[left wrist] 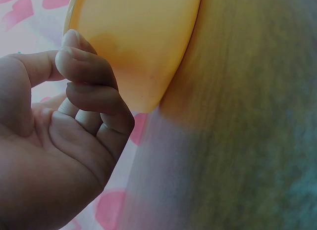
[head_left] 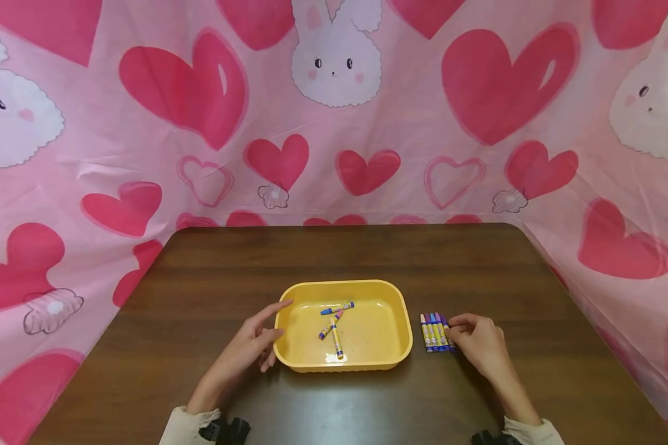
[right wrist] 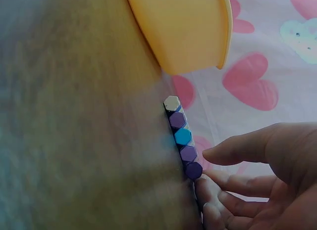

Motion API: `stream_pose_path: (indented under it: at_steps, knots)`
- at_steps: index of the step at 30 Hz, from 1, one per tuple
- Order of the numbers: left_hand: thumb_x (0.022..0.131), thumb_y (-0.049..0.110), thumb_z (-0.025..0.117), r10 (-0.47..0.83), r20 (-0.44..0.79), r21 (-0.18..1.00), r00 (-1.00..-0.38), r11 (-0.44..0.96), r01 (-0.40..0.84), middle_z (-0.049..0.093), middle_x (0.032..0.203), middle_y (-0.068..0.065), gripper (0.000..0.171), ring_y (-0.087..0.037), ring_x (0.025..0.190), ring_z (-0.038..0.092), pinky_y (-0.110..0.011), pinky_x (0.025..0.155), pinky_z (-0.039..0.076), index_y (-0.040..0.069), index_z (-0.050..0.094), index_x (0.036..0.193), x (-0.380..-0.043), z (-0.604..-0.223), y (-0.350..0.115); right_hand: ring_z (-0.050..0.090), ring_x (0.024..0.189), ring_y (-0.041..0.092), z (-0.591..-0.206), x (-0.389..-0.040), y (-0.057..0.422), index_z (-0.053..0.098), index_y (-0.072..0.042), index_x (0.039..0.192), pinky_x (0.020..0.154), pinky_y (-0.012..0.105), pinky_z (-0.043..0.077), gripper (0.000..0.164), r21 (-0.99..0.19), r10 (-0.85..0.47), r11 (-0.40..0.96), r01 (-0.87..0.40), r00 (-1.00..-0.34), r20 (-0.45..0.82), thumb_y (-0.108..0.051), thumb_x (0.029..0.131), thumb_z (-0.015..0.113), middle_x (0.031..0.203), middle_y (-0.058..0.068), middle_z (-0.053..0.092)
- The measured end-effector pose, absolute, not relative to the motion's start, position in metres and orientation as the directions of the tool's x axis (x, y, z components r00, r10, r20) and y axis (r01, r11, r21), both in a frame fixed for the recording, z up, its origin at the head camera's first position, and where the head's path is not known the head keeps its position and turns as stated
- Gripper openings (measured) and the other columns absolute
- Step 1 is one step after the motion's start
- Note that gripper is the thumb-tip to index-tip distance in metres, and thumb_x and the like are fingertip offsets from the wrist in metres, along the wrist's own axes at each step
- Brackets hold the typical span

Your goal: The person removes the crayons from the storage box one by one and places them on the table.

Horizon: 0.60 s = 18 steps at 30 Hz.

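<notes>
A yellow plastic tray (head_left: 367, 361) holds three paper-wrapped crayons: a blue one (head_left: 336, 308), a pink one (head_left: 327, 329) and a pale one (head_left: 336, 340). At the tray's left rim is my left hand (head_left: 252, 342), one straight finger over the edge and the others loosely bent outside. Right of the tray, a row of several crayons (head_left: 435, 334) lies side by side, tips pointing away. My right hand (head_left: 480, 341) touches the dark purple crayon (right wrist: 193, 170) at the row's right end; in the right wrist view, the thumb stands apart from it.
A dark wooden table (head_left: 334, 256) lies under everything. Pink cloth (head_left: 323, 117) printed with hearts and rabbits hangs behind and at both sides. Both wrists carry black devices (head_left: 231, 429) near pale sleeves (head_left: 534, 431).
</notes>
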<state>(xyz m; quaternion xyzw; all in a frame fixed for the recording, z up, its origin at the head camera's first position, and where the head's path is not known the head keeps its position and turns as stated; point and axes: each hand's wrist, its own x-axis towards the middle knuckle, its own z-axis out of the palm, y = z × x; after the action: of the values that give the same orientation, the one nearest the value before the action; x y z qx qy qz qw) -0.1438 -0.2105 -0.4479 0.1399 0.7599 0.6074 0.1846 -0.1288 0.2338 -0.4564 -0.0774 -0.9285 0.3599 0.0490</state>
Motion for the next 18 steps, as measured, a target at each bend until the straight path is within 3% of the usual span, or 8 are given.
stream_pose_path:
  at_steps: [10,14,18]
  knots:
    - [0.102,0.012,0.053,0.438,-0.108,0.974,-0.892,0.225,-0.008,0.056,0.058,-0.013,0.054,-0.016,0.042,0.049,-0.026,0.043,0.048,0.014,0.035,0.154,-0.143,-0.447,-0.212,0.062,0.072,0.014,-0.456,-0.126,0.232,0.074,-0.003,0.098,0.066,0.032,0.045,0.023,-0.671,0.176,0.734,0.103,-0.983,0.042,-0.021,0.083,0.078,0.080,0.001,0.069]
    - [0.103,0.012,0.052,0.448,-0.093,0.977,-0.889,0.213,0.004,0.056,0.058,-0.016,0.054,-0.017,0.040,0.049,-0.027,0.042,0.048,0.010,0.034,0.154,-0.143,-0.449,-0.213,0.050,0.065,0.014,-0.452,-0.127,0.227,0.074,-0.006,0.097,0.059,0.029,0.037,0.017,-0.669,0.195,0.741,0.060,-0.972,0.129,-0.018,0.085,0.076,0.074,0.000,0.057]
    - [0.104,0.016,0.052,0.444,-0.102,0.977,-0.890,0.213,-0.005,0.056,0.058,-0.013,0.053,-0.017,0.041,0.049,-0.026,0.042,0.048,0.011,0.034,0.153,-0.143,-0.452,-0.213,0.046,0.061,0.013,-0.441,-0.128,0.208,0.073,-0.007,0.092,0.056,0.026,0.036,0.011,-0.656,0.158,0.750,-0.085,-0.940,0.302,-0.009,0.082,0.077,0.071,-0.001,0.051]
